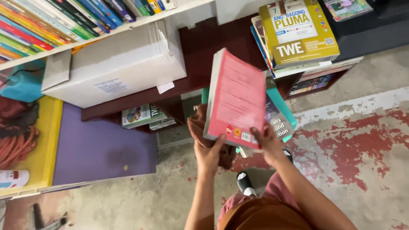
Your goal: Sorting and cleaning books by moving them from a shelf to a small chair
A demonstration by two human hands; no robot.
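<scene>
A thick pink book [237, 97] stands tilted in the middle of the view, back cover toward me. My left hand [208, 152] grips its lower left corner, thumb on the cover, and also holds a brown cloth [198, 127]. My right hand [267, 142] pinches the book's lower right corner. Behind the pink book lie a teal book [282, 105] and a grey-blue one [277, 120], partly hidden.
A white cardboard box [115, 64] sits on a dark red bench [200, 47]. Colourful books [51, 19] fill a white shelf above. A stack topped by a yellow book [298, 30] stands right. Purple and yellow mat [98, 147] left; worn concrete floor [362, 140].
</scene>
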